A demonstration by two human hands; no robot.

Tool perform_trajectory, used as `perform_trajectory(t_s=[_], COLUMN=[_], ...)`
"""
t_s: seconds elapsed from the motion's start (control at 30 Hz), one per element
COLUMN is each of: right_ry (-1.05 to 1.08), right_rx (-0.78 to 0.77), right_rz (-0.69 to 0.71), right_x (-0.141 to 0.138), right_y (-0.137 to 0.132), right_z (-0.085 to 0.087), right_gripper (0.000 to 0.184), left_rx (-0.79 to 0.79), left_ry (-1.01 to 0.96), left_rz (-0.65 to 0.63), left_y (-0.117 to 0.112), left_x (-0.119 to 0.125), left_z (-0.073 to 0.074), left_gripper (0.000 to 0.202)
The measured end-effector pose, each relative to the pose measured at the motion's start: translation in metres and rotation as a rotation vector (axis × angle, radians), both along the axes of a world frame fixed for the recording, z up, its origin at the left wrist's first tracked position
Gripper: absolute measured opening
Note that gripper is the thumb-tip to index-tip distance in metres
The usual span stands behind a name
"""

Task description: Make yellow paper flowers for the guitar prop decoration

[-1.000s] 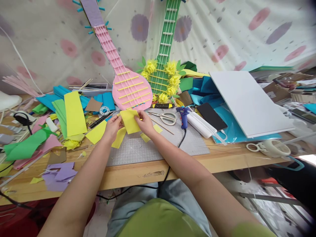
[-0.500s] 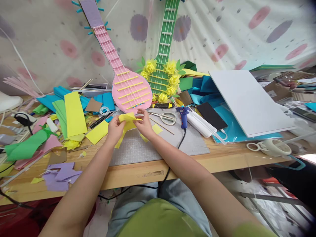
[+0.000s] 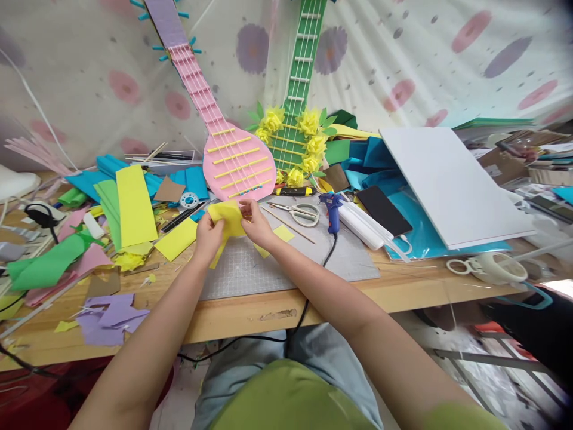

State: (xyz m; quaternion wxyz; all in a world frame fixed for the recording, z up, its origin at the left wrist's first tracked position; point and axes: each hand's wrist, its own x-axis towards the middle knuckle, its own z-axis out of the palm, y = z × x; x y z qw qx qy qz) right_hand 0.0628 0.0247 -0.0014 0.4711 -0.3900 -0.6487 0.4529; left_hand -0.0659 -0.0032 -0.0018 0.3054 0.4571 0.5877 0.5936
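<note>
Between my two hands is a piece of yellow crepe paper (image 3: 229,217), held up above the grey cutting mat (image 3: 237,280). My left hand (image 3: 208,237) pinches its left side, and a strip of the paper hangs down beside that hand. On the right edge, my right hand (image 3: 256,224) has its fingers closed on the paper. A small yellow paper square (image 3: 283,233) lies on the mat by my right wrist. Just beyond my hands leans a pink paper lute (image 3: 242,161) with strings and yellow bars.
Right of my hands lie a thin stick (image 3: 290,226), scissors (image 3: 306,215) and a blue glue gun (image 3: 332,212), its cord crossing the table edge. A green paper instrument (image 3: 293,119) with yellow flowers stands behind. Coloured paper scraps (image 3: 111,319) cover the left; a white board (image 3: 452,185) leans right.
The yellow paper has been spread flatter between my hands. My right hand has shifted slightly left and its fingers have closed in on the paper's edge.
</note>
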Motion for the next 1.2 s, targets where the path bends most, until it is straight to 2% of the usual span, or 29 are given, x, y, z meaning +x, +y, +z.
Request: perform_trajectory(t_s=[0.13, 0.23, 0.33, 0.37, 0.47, 0.53, 0.67, 0.73, 0.8, 0.9, 1.0, 1.1, 1.2], right_ry=[-0.115, -0.307, -0.574, -0.651, -0.846, -0.943, -1.043, -0.997, -0.864, -0.423, 0.066, 0.291, 0.347], right_rx=[0.158, 0.212, 0.346, 0.409, 0.567, 0.635, 0.669, 0.644, 0.555, 0.306, 0.037, -0.166, -0.274], right_rz=[-0.070, 0.064, 0.262, 0.306, 0.341, 0.323, 0.278, 0.276, 0.245, 0.074, 0.016, 0.013, 0.014], right_x=[0.009, 0.011, 0.003, -0.002, -0.018, -0.027, -0.031, -0.024, -0.011, 0.017, 0.044, 0.063, 0.069], right_y=[-0.007, -0.019, -0.032, -0.036, -0.044, -0.047, -0.048, -0.045, -0.039, -0.023, -0.003, 0.010, 0.012], right_z=[0.013, 0.021, 0.021, 0.019, 0.010, 0.004, 0.002, 0.006, 0.013, 0.025, 0.033, 0.031, 0.024], right_gripper=[0.042, 0.031, 0.014, 0.014, 0.042, 0.047, 0.020, 0.019, 0.018, 0.018, 0.022, 0.031, 0.035], left_rx=[-0.152, -0.226, -0.272, -0.284, -0.287, -0.282, -0.283, -0.304, -0.338, -0.390, -0.489, -0.586, -0.504], left_ry=[-0.190, -0.310, -0.321, -0.307, -0.272, -0.261, -0.280, -0.324, -0.378, -0.464, -0.452, -0.230, 0.151], left_rz=[0.116, 0.154, 0.235, 0.248, 0.270, 0.281, 0.284, 0.257, 0.203, 0.093, -0.001, 0.008, 0.173], left_y=[0.009, 0.020, 0.032, 0.036, 0.042, 0.044, 0.042, 0.040, 0.037, 0.033, 0.033, 0.037, 0.041], left_x=[-0.017, -0.034, -0.049, -0.053, -0.061, -0.062, -0.061, -0.059, -0.057, -0.051, -0.044, -0.040, -0.040], left_z=[0.024, 0.036, 0.037, 0.035, 0.031, 0.030, 0.036, 0.041, 0.045, 0.047, 0.039, 0.025, 0.014], left_gripper=[0.022, 0.021, 0.018, 0.016, 0.016, 0.018, 0.018, 0.017, 0.017, 0.019, 0.021, 0.023, 0.031])
